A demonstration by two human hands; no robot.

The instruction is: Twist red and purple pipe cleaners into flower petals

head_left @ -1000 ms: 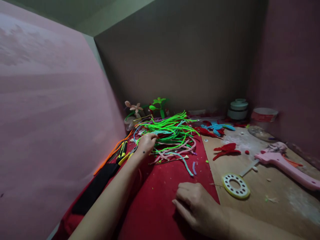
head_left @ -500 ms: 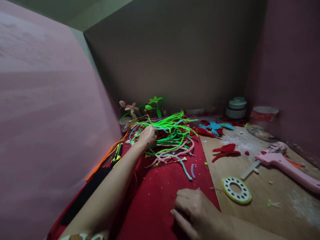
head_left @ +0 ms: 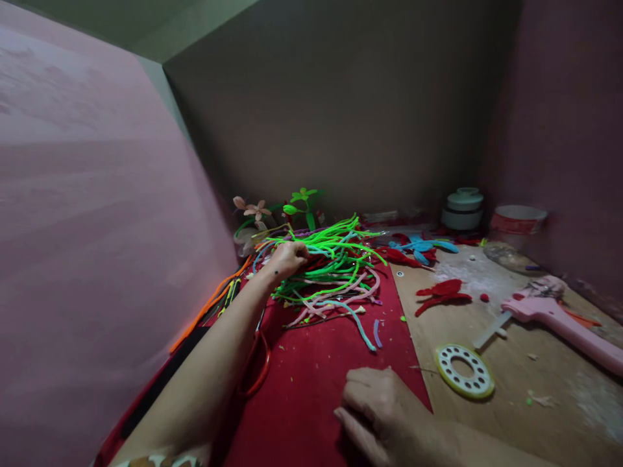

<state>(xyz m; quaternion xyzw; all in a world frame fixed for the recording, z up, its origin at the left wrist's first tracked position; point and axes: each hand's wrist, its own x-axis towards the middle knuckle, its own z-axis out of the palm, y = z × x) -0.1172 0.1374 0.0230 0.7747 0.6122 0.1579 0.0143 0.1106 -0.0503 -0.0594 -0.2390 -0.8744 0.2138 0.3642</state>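
Observation:
A loose heap of pipe cleaners [head_left: 335, 279], bright green, teal, pink and pale blue, lies on the red mat [head_left: 302, 389]. My left hand [head_left: 288, 257] reaches into the heap's left side, fingers closed on pipe cleaners; the fingertips are partly hidden, so which strands they hold is unclear. Close to me, my right hand [head_left: 372, 405] rests on the mat with fingers curled and nothing visible in them. Red-handled scissors [head_left: 263, 370] lie partly under my left forearm. A short purple piece of pipe cleaner [head_left: 377, 334] lies apart from the heap.
On the wooden board at right are a white and yellow tape roll [head_left: 464, 371], a pink glue gun [head_left: 559, 316] and red fuzzy pieces [head_left: 442, 295]. Behind stand pipe-cleaner flowers [head_left: 302, 202], a lidded jar [head_left: 462, 209] and a tub [head_left: 518, 220]. A pink wall [head_left: 97, 227] borders the left.
My left hand has shifted slightly within the heap and its forearm has moved left, uncovering the red scissors handle. My right hand stays in place.

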